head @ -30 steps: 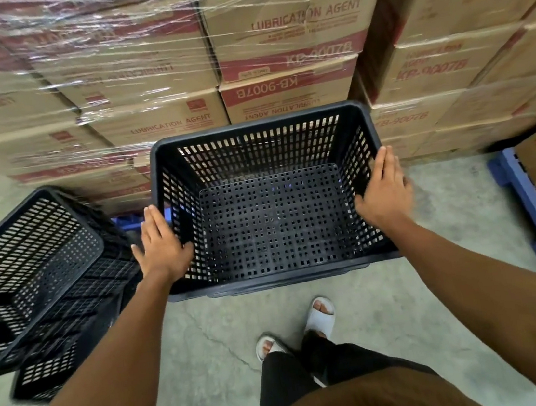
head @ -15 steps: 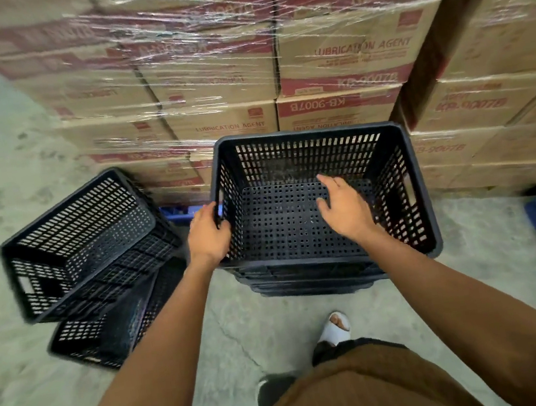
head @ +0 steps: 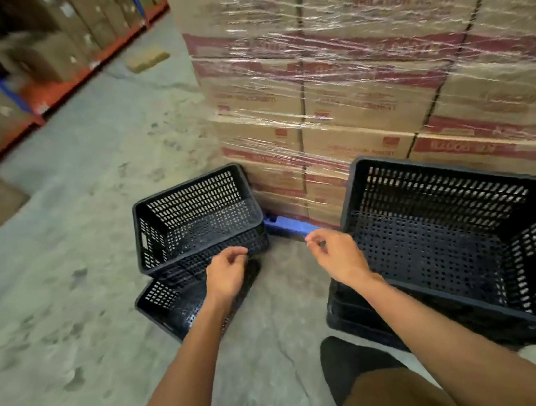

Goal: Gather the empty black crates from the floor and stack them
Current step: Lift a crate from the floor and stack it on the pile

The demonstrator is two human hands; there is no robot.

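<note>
Head view, looking down at the concrete floor [head: 86,233] of a warehouse. Landmark: the shrink-wrapped pallet of cartons [head: 363,81], which fills the upper right of the field on its blue pallet base [head: 289,229]. Against the near face of the pallet, towards its right end, stands the stack of black crates [head: 463,245]; the top crate sits upright and empty, nested on at least one more whose rim shows beneath it. At the pallet's near left corner lie two loose crates: the tilted crate [head: 194,219] leans with its far corner close against the cartons and its near edge resting upon the lower crate [head: 184,302], which lies on the floor beneath it and farther from the pallet. Both are empty. My left hand [head: 226,274] hangs over the near edge of the tilted crate, fingers loosely curled with thumb and forefinger drawn near each other, gripping nothing; whether it touches the crate I cannot tell. My right hand [head: 338,256] is poised between the loose crates and the stack, just beside the stack's near left corner and in front of the blue base, fingers likewise curled inward and holding nothing. Far from the pallet, beyond its left side, runs racking [head: 21,75] loaded with cartons, blurred.
</note>
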